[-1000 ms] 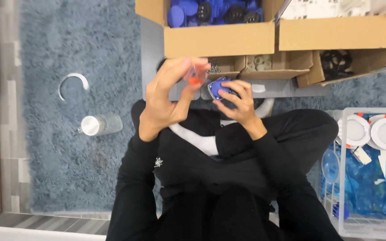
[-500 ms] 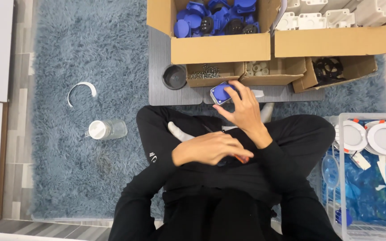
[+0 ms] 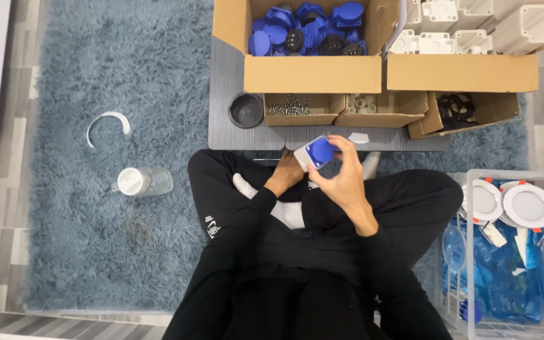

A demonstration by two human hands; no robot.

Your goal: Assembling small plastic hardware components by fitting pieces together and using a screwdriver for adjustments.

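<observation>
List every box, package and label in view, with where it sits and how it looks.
Brown carton, top centre: blue round caps inside.
Brown carton, top right: white moulded parts.
Three small open cardboard boxes beneath them: screws, white rings, black parts.
Clear crate, right: white discs, blue bags.
Labels: none readable.

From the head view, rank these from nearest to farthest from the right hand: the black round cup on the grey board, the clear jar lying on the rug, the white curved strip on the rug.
Measured from the right hand, which holds a grey and blue socket part:
1. Black round cup, on the grey board, up and to the left.
2. Clear jar, lying on the rug, far left.
3. White curved strip, farther left and higher on the rug.
</observation>
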